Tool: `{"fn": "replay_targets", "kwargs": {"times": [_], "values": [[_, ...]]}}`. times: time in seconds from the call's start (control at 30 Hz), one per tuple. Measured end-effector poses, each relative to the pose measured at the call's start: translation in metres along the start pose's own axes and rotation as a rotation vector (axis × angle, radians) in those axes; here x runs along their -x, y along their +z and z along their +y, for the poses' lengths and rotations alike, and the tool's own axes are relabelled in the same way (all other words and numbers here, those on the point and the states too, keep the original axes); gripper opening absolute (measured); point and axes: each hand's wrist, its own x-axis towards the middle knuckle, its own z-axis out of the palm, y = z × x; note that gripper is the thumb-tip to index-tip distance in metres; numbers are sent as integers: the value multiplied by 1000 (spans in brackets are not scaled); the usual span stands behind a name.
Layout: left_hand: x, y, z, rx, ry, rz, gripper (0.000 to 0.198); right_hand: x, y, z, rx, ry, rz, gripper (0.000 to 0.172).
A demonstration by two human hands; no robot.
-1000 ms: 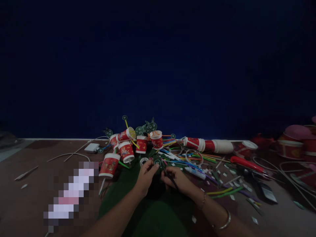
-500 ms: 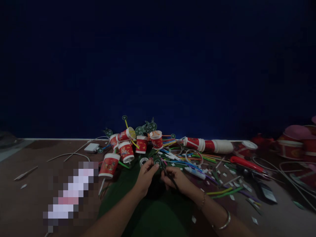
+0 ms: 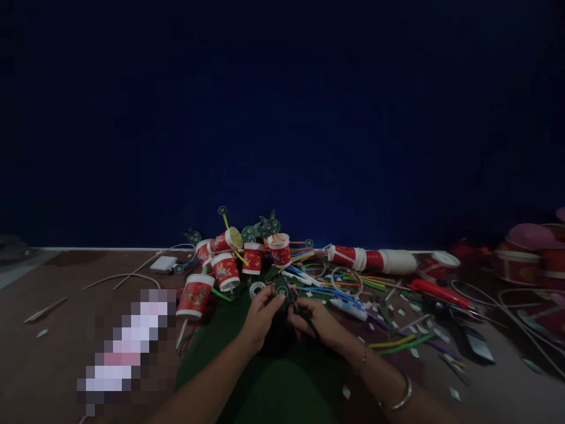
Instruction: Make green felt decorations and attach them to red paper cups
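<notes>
My left hand (image 3: 259,318) pinches a small round green paper piece (image 3: 282,290) between thumb and fingers. My right hand (image 3: 314,323) is closed round a pair of dark scissors (image 3: 304,315), its blades at the paper piece. Both hands work close together above my lap, which is covered in green cloth (image 3: 265,383). Just beyond them lie red printed paper cups (image 3: 226,271) with straws pushed through them, and a heap of coloured straws (image 3: 326,282).
A stack of red cups (image 3: 371,260) lies on its side at the right, with a red-handled cutter (image 3: 439,292) and white paper scraps near it. White cables (image 3: 123,277) and a small white box (image 3: 163,264) lie at the left. Red tubs (image 3: 525,259) stand far right.
</notes>
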Motion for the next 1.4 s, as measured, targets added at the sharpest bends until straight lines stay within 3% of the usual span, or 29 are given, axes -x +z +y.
{"fn": "replay_targets", "kwargs": {"times": [0.4,0.63,0.9,1.17,1.4], "values": [[-1,-1,-1,-15,6,-13,19,1,-2,-3,24,30,3,33],[-2,0,-1,-2,48,160,22,0,-1,3,45,25,1,29],[-4,-2,-2,-10,117,220,29,1,1,-1,15,54,-14,30],[-4,-3,0,-30,104,209,30,1,0,0,27,32,-29,26],[-2,2,-3,70,-30,155,30,0,1,0,9,48,1,29]]}}
